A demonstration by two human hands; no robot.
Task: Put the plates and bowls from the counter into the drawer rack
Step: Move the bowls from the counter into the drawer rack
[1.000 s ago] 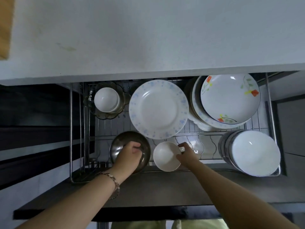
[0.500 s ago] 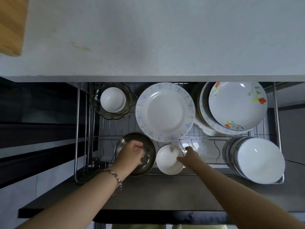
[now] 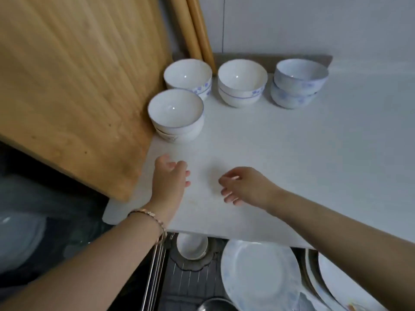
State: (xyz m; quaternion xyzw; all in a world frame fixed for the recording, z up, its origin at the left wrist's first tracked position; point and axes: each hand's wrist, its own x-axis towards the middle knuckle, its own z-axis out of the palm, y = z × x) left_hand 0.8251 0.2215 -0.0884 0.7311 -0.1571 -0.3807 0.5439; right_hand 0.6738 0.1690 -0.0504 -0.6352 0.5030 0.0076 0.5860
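Four groups of bowls [image 3: 175, 114] are seen on the bench [image 3: 292, 158], beyond the left hand [image 3: 169, 178] and right hand [image 3: 244, 187], both empty with fingers loosely apart. The glazed ceramic is judged rigid, slippery and breakable (stacks heavier); rims should be gripped.

Both hands, left [image 3: 169, 179] and right [image 3: 243, 186], out of the rack, apparently empty, over the counter [image 3: 292, 153].
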